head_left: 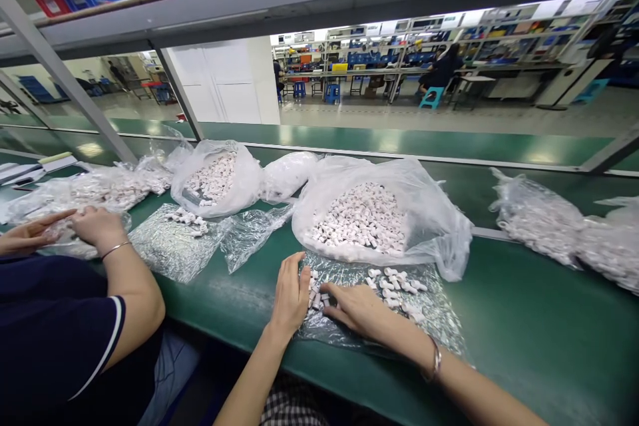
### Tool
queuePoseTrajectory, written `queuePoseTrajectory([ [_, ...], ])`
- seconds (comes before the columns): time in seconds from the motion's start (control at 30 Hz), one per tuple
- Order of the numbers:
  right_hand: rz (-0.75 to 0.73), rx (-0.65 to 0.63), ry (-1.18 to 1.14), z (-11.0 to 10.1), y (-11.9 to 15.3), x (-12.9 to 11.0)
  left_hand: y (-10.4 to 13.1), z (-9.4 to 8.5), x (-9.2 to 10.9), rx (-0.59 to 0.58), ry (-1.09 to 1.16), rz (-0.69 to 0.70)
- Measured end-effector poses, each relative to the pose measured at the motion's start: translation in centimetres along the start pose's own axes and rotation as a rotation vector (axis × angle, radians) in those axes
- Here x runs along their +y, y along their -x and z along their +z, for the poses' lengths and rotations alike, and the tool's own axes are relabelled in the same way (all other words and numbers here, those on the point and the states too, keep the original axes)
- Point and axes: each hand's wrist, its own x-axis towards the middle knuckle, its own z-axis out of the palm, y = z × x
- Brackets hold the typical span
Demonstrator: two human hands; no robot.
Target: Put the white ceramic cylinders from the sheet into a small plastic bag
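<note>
Handling loose white pieces (315, 299) seems the step in hand; they lie on clear plastic (332, 334) over the green surface (529, 319). The left hand (289, 296) stands flat beside them, fingers extended; the right hand's (363, 309) grip is narrow, its hold unclear. The next move likely calls for a light pinch.

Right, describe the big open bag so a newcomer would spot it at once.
Along the green bench, find the crinkled clear sheet under the right hand. Just beyond it sits the bag, gaping over a heap of small whitish pieces. It is clearly larger than the other open bag to its left.
</note>
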Motion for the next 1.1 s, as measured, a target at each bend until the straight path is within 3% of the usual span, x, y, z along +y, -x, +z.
queuePoseTrajectory([
  [0.17, 0.019, 0.029, 0.048, -0.5, 0.8, 0.5, 0.2, -0.5, 0.2, -0.054, -0.006, -0.019],
  [0.37, 0.12, 0.208, 0.12, -2.9, 3.8, 5.1, 1.2, -2.2, 0.6, -0.081, -0.15, -0.065],
  [0.47, 0.132, 0.243, 0.265, -3.1, 4.9, 7.3, 1.9, -2.0, 0.8, -0.134, -0.248, -0.03],
  [0.57, 0.123, 0.255, 0.378, -3.2, 5.1, 7.8, 2.4, -1.0, 1.0, -0.159, -0.341, 0.012],
  [0.7, 0.121, 0.283, 0.48, -3.6, 3.7, 6.1, 2.6, 0.3, 0.9, -0.128, -0.423, 0.017],
  [0.9, -0.061, 0.196, 0.131, -2.7, -1.8, 2.1, 3.1, 1.2, -0.4, -0.074, -0.421, 0.05],
  [1.1, -0.171, 0.038, -0.047, -2.0, -5.5, 1.9, 3.6, 1.2, -0.9, -0.059, -0.324, 0.038],
])
